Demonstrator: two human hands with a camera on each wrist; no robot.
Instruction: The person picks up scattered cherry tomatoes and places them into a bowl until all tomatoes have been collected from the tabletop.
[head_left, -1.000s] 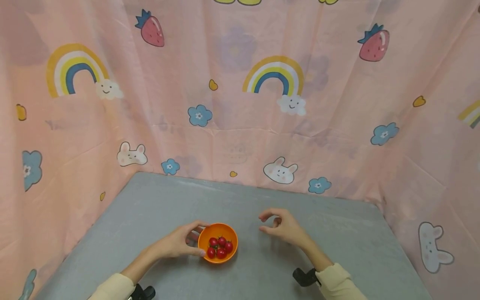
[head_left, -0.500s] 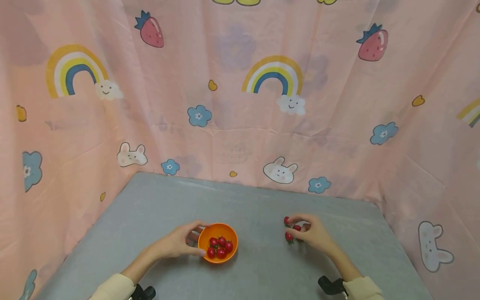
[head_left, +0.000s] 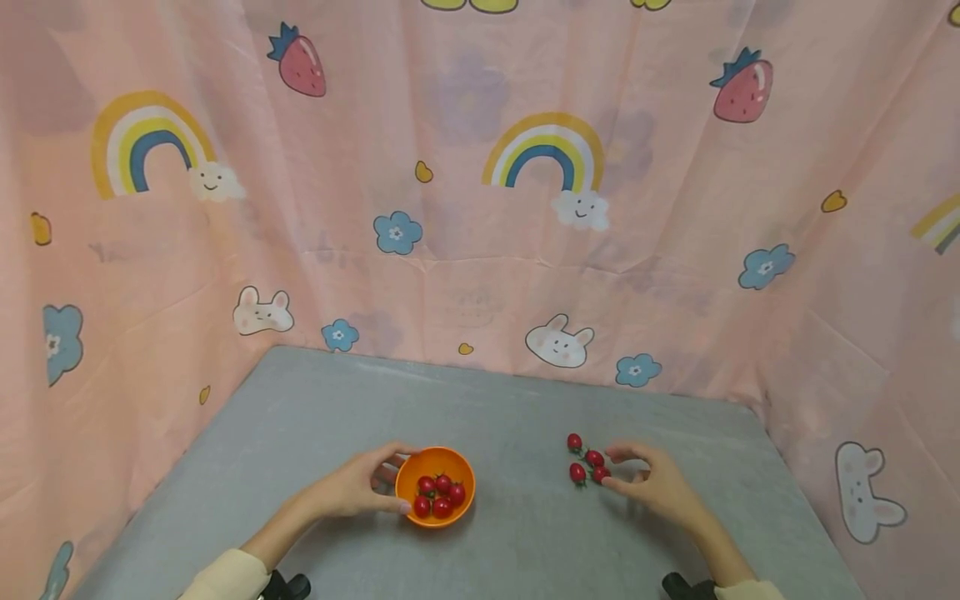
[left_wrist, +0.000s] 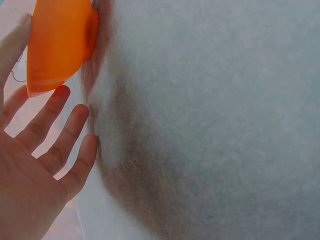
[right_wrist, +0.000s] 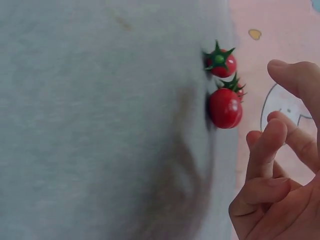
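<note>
An orange bowl [head_left: 405, 508] with several red cherry tomatoes [head_left: 441, 495] in it stands on the grey table. My left hand [head_left: 356, 482] holds the bowl at its left side, thumb at the near rim and index finger at the far rim. In the left wrist view, the other fingers [left_wrist: 75, 125] spread below the bowl [left_wrist: 55, 45]. Several loose cherry tomatoes [head_left: 577, 473] with green stems lie together on the right. Just right of them is my right hand [head_left: 663, 492], holding nothing. The right wrist view shows its fingers bent and apart from the nearest tomato [right_wrist: 225, 108].
The grey table [head_left: 510, 550] stretches between the bowl and the loose tomatoes. A pink curtain [head_left: 337, 275] printed with rainbows, rabbits and flowers hangs behind the table and along its sides.
My right hand has moved right, from beside the bowl, over the loose tomatoes and to their right side, uncovering them. The left hand and the bowl have stayed put.
</note>
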